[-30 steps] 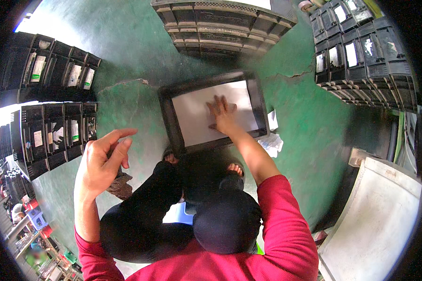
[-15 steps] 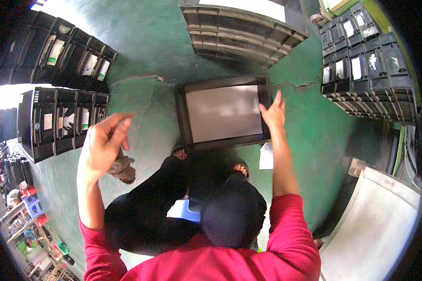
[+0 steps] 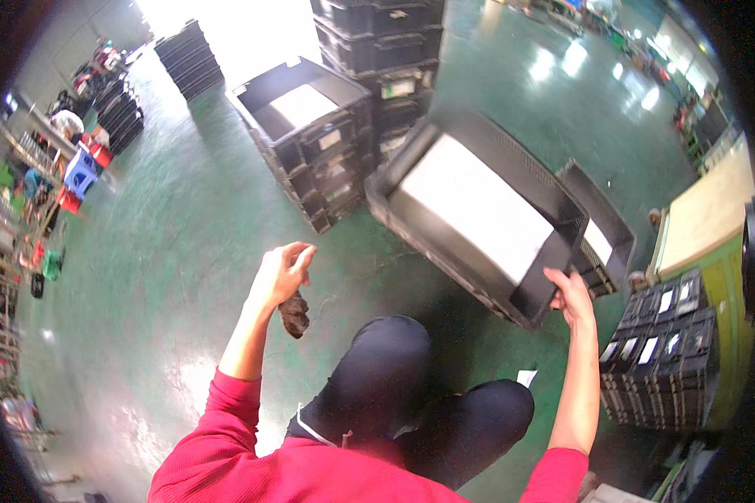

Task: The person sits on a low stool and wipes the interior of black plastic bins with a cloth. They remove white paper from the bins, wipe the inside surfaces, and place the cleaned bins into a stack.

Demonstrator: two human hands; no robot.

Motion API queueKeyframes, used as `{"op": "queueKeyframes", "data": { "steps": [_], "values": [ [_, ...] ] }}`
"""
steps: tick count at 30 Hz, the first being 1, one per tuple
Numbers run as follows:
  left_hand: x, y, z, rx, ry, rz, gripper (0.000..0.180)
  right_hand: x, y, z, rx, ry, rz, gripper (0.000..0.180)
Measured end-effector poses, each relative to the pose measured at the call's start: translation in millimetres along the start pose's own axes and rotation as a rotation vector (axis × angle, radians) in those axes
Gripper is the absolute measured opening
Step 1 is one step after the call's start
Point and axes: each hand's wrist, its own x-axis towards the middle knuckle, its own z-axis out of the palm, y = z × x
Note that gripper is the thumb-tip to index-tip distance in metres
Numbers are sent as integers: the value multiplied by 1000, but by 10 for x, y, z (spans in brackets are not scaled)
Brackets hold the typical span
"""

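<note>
My right hand (image 3: 572, 298) grips the near right end of a black plastic crate (image 3: 545, 306), with the thumb over its rim. The crate is slanted and slightly blurred, and a white sheet (image 3: 474, 205) lines its bottom. My left hand (image 3: 283, 275) is raised left of the crate, apart from it, with its fingers curled. A crumpled dark brown rag (image 3: 294, 315) hangs below that hand and appears held in it; the grip itself is hidden.
Beyond the held crate stands another lined black crate (image 3: 621, 251). Stacked crates (image 3: 323, 172) and a taller stack (image 3: 382, 50) rise ahead. More crates (image 3: 663, 360) stand at right beside a yellow-green panel (image 3: 730, 335). A white scrap (image 3: 526, 378) lies on the green floor.
My view has swung up toward the stacks. My right hand, formerly spread at the crate's right edge, now grips it, and the crate has shifted and slanted. The rag stays with my left hand.
</note>
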Motion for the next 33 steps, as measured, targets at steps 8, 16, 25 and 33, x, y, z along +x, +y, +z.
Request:
{"op": "queueKeyframes", "data": {
  "steps": [8, 16, 25, 33],
  "values": [
    [-753, -859, -323, -184, 42, -142, 32, 24, -1759, 2371, 283, -307, 14, 55],
    [-1173, -1414, -457, -201, 89, -314, 31, 368, -2524, 3857, 595, -445, 68, 80],
    [-1254, -1733, -448, -253, 99, -443, 31, 949, -2700, 4405, 571, -462, 87, 67],
    [-1115, -1769, -344, -224, 45, -511, 31, 1150, -2726, 4482, 459, -532, 118, 73]
  ]
}}
